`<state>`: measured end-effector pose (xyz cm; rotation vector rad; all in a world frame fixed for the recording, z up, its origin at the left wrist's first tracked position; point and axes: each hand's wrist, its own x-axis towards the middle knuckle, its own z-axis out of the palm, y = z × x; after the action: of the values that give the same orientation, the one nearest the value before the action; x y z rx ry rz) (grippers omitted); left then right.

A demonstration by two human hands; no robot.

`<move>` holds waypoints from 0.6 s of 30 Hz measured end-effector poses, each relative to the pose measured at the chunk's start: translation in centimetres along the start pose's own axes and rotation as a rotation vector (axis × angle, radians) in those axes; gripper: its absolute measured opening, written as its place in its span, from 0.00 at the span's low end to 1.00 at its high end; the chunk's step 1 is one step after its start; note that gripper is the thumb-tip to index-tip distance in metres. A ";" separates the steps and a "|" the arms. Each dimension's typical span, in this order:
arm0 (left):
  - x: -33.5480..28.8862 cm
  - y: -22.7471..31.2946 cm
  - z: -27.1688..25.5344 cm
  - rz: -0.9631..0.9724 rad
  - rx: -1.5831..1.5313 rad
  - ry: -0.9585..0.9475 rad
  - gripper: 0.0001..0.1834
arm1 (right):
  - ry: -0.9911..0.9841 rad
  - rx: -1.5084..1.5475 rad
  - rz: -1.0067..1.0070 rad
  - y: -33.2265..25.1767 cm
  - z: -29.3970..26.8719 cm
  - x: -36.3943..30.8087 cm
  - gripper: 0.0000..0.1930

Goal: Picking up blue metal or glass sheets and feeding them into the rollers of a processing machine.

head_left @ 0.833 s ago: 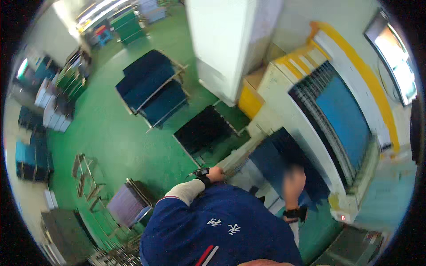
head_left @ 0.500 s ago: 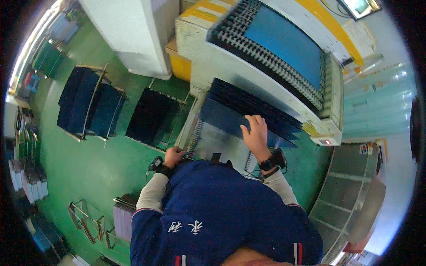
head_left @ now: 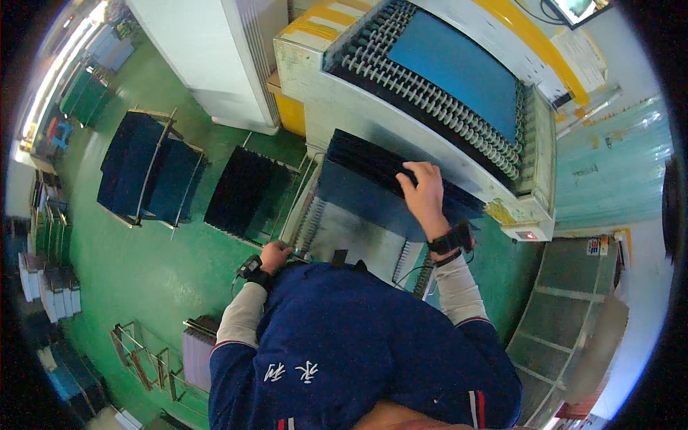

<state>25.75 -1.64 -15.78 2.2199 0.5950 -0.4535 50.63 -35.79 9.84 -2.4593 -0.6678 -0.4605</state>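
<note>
Dark blue flat panels [head_left: 401, 168] lean in a bunch in a slotted rack [head_left: 308, 222], below the front of the roller machine [head_left: 437, 79]. My right hand [head_left: 424, 193] is at the upper edges of the panels, thumb apart from the bent fingers; whether it touches them is hard to tell. Near the rack's near left corner, my left hand [head_left: 274, 256] is closed on the rack's edge, its fingertips partly hidden. A blue panel [head_left: 459, 68] lies on the machine's rollers.
Two racks of dark panels stand on the green floor to the left, one farther [head_left: 147, 168] and one nearer [head_left: 251, 190]. A white pillar [head_left: 208, 57] rises behind them. At right is a grey panelled frame [head_left: 559, 322]. Bare metal racks [head_left: 154, 355] stand lower left.
My right hand has moved slightly right and away from me. The leaning panels are gathered closer together, nearer the machine. My left hand stays at the rack's corner.
</note>
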 end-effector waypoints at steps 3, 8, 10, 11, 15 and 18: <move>0.2 0.2 0.2 -0.018 0.034 0.039 0.20 | -0.022 -0.042 0.105 3.8 1.2 2.0 0.18; 0.3 -0.5 0.5 -0.019 0.054 0.042 0.23 | -0.434 0.160 0.337 7.5 2.3 4.8 0.24; 1.1 -1.8 1.4 -0.007 0.120 0.004 0.28 | -0.490 0.091 0.403 9.2 3.4 4.5 0.25; 1.7 -1.5 1.6 -0.034 0.149 -0.028 0.27 | -0.462 0.108 0.362 10.6 4.0 4.1 0.26; 4.1 -5.9 7.4 -0.124 0.133 0.119 0.21 | -0.368 0.113 0.194 10.8 4.5 4.2 0.23; 4.4 -5.2 5.7 -0.058 0.172 -0.105 0.19 | -0.392 0.110 0.213 11.4 4.7 4.1 0.22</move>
<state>25.86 -1.78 -24.67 2.3288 0.5845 -0.6691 61.08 -39.89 3.28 -2.4984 -0.5548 0.1424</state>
